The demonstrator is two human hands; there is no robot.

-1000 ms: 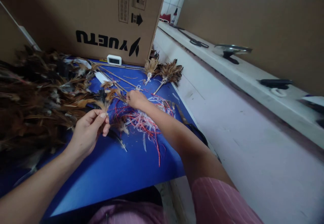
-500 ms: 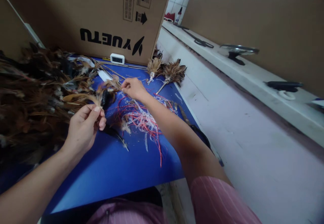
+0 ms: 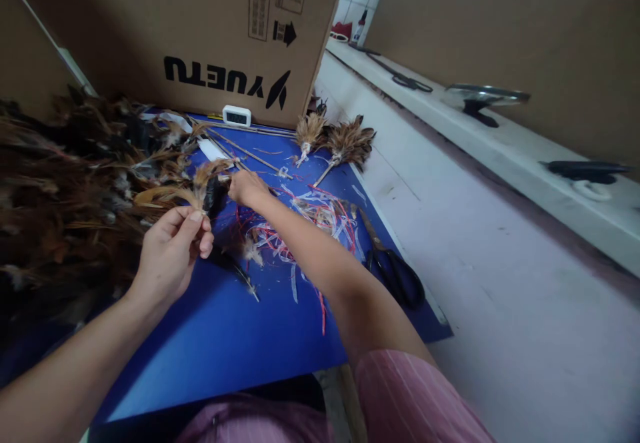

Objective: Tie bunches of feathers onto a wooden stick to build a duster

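My left hand is closed, thumb and fingers pinching a small bunch of feathers by the base; tan plumes and a dark one stick up from the grip. Just beyond it, my right hand is curled closed close to the dark plume. A small pale bit shows by its fingertips, but what it holds is hidden. A big heap of brown and black feathers covers the left of the blue table. One loose black feather lies below my hands.
Red and clear plastic strips lie tangled beneath my right forearm, with black-handled scissors beside them. Two feather dusters and thin sticks lie farther back. A small white digital display stands against the cardboard box.
My right hand has come back toward me and slightly left, nearer the bunch in my left hand. The scissors' handles now show from behind my arm. My left hand keeps its pinch.
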